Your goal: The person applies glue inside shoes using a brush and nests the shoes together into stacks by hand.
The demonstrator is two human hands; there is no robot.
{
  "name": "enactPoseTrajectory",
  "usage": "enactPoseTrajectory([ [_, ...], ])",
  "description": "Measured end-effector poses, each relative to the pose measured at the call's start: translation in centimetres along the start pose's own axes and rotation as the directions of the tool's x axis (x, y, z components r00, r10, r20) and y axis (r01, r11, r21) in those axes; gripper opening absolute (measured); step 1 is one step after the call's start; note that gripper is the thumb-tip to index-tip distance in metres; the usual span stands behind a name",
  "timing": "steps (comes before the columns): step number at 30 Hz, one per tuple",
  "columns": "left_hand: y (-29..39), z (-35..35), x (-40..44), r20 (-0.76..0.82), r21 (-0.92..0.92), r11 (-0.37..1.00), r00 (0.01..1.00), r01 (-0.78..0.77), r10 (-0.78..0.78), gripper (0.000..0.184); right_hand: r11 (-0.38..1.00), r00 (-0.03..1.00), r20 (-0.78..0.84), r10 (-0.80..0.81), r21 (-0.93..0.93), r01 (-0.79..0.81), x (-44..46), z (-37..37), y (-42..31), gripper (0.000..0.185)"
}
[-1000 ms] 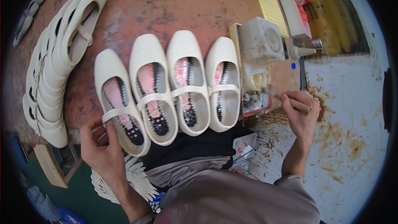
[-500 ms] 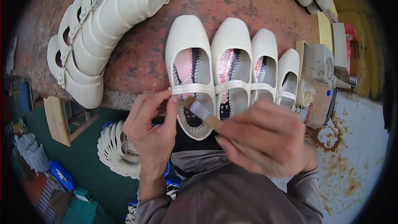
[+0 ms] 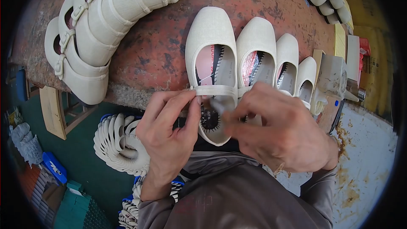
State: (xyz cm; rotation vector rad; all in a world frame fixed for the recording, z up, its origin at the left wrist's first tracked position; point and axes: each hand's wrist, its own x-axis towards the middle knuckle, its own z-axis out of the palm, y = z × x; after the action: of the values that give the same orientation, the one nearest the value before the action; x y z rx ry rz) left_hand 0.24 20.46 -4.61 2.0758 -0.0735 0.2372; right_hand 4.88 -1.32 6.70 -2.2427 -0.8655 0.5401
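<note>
Your left hand [image 3: 167, 131] had its thumb and forefinger pinched together on the outer end of the strap [image 3: 215, 90] of the nearest shoe [image 3: 210, 27]. Your right hand [image 3: 280, 131] was closed around a brush [image 3: 218, 104]. The brush was blurred, its pale grey part slanting over the opening of that shoe just below the strap; you could not tell whether its tip touched anything.

The shoe was cream, with a square toe, and it stood at the left end of a row on the table [image 3: 157, 55]. Its toe pointed away from you and its heel reached out past the table's near edge. Inside it showed a pink and black insole [image 3: 205, 65] with stitch-like marks along the dark part.

To its right, side by side, stood a second shoe [image 3: 256, 34], a third shoe [image 3: 287, 42] and a fourth shoe [image 3: 306, 70], all cream and pointing the same way. Your right hand covered part of the second one. Beyond the fourth stood a cloudy plastic container [image 3: 333, 74]. On your left a long stack of cream shoes [image 3: 106, 21] curved across the table, well apart from your hands.
</note>
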Motion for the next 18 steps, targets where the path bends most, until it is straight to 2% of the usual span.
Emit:
enactPoseTrajectory([
  [2,0.0,0.1,0.0,-0.003,0.000,1.000,1.000,-0.009,0.009,0.026,0.993,0.986,-0.164,-0.026,-0.117,0.006,-0.4,1.4,-0.1,0.032],
  [4,0.2,0.1,0.1,-0.004,0.001,1.000,1.000,-0.001,0.001,0.026,0.983,0.962,-0.259,-0.084,-0.181,0.037,-1.2,3.0,0.4,0.032],
  [7,0.3,0.3,0.1,-0.006,0.019,1.000,1.000,-0.017,0.017,0.026,0.875,0.859,-0.399,-0.320,-0.472,0.107,-0.6,6.4,3.8,0.031],
  [9,0.5,0.5,0.3,0.002,0.050,0.998,1.000,-0.025,0.025,0.024,0.780,0.833,-0.404,-0.378,-0.624,0.051,-0.2,7.2,4.4,0.031],
  [11,0.9,0.7,0.4,0.017,0.070,0.997,0.999,-0.029,0.028,0.023,0.739,0.888,-0.364,-0.280,-0.672,-0.042,-0.2,7.3,4.1,0.033],
  [12,1.2,0.8,0.5,0.031,0.075,0.997,0.999,-0.025,0.023,0.023,0.718,0.897,-0.377,-0.230,-0.688,-0.105,0.0,7.4,3.8,0.037],
  [15,1.3,0.8,0.5,0.033,0.072,0.997,0.999,-0.021,0.018,0.022,0.827,0.913,-0.385,-0.137,-0.552,-0.109,-0.5,6.7,2.0,0.039],
  [18,1.1,0.4,0.3,0.030,0.070,0.998,1.000,0.006,-0.008,0.022,0.915,0.960,-0.256,-0.110,-0.404,-0.003,-3.2,5.2,-1.3,0.044],
])
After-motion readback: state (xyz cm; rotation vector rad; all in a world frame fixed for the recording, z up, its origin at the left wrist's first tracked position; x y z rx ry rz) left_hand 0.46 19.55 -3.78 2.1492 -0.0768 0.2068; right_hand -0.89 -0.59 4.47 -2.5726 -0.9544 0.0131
